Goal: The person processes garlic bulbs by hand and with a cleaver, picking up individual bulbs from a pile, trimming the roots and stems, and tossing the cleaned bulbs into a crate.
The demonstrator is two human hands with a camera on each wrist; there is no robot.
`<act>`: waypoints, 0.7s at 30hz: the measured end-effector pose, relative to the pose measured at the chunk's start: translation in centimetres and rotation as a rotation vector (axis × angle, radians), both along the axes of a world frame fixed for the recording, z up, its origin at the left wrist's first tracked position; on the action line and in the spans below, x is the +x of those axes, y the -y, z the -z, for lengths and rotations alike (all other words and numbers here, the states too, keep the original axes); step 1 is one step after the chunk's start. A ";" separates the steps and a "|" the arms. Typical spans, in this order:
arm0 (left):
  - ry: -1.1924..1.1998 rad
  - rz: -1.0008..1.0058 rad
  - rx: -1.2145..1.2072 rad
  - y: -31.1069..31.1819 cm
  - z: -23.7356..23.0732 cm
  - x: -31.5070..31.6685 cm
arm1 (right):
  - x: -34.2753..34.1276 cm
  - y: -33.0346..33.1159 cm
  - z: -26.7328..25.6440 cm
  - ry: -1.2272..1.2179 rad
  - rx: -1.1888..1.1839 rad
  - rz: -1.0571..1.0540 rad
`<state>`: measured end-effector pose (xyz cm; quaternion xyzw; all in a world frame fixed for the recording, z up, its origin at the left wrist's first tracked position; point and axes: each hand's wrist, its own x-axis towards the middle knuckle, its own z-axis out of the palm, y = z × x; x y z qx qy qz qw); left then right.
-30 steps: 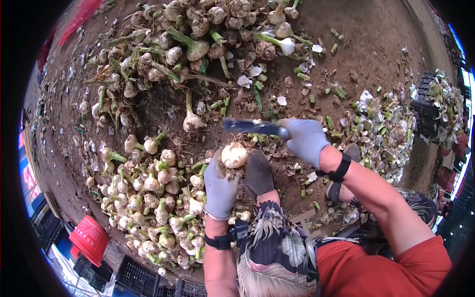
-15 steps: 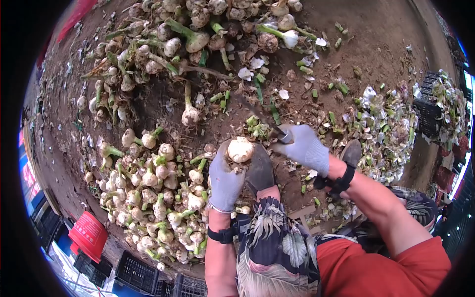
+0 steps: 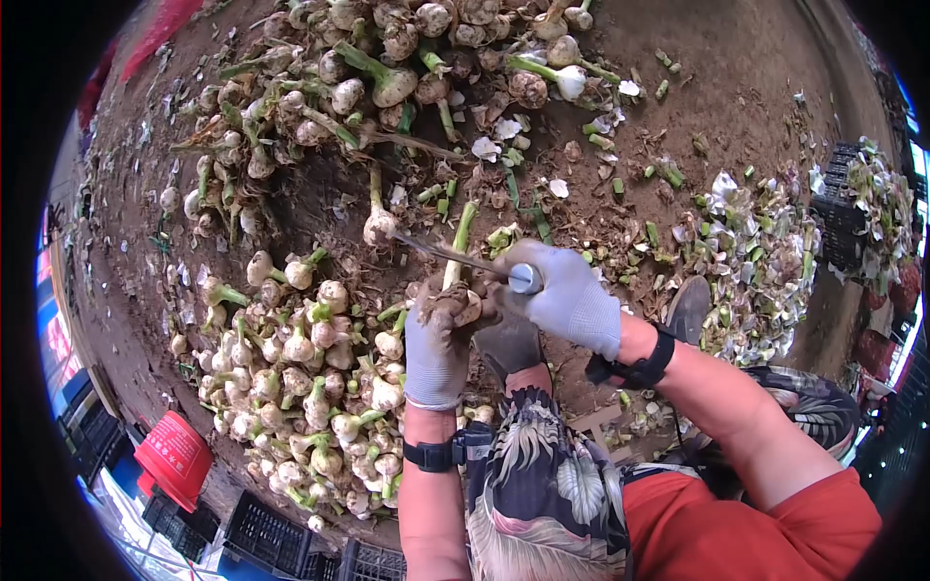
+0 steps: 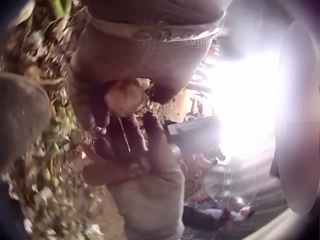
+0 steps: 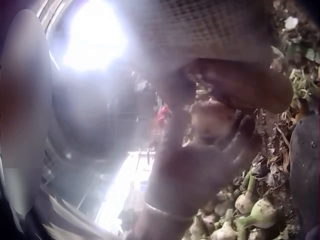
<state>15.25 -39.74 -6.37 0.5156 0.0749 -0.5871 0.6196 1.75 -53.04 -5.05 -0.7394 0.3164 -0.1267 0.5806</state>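
Garlic bulb (image 3: pixel 469 309) in my left grip (image 3: pixel 433 356), knife (image 3: pixel 525 279) in my right grip (image 3: pixel 570 297)

I work over brown earthen ground (image 3: pixel 727 73). At lower left a red bucket (image 3: pixel 174 458) stands near black crates (image 3: pixel 264 535). Right of them lies a heap of short-stemmed bulbs (image 3: pixel 310 387), its right edge close beside my left grip. Longer-stemmed bulbs (image 3: pixel 387 82) fill the upper left and top centre.

Between that upper heap and my hands, a narrow band of earth gives me some room, though loose stem pieces and peel litter it. One shoe (image 3: pixel 509 351) sits just behind the bulb, another (image 3: pixel 689 308) right of my right grip. Pale scraps (image 3: pixel 760 252) spread further right, up to a black crate (image 3: pixel 838 208).

The bulb is at mid-frame, pale and soil-browned, its green-topped stem (image 3: pixel 464 229) pointing up. My left fingers curl round it; my right ones close on the knife's handle. The blade crosses the stem; whether they touch, I cannot tell.
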 end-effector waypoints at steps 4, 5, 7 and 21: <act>0.231 -0.063 -0.117 -1.1 -2.5 0.6 | -1.5 0.3 1.6 -0.341 -0.049 -0.060; 0.038 -0.288 -0.284 -1.9 -4.2 1.9 | -2.6 0.5 2.2 -0.387 0.084 0.092; -0.055 -0.612 -0.524 -5.4 -4.8 5.9 | -5.0 0.9 4.2 -0.401 0.347 0.427; 1.180 0.563 0.408 5.4 4.5 8.9 | 1.1 1.8 2.0 -0.117 0.666 0.389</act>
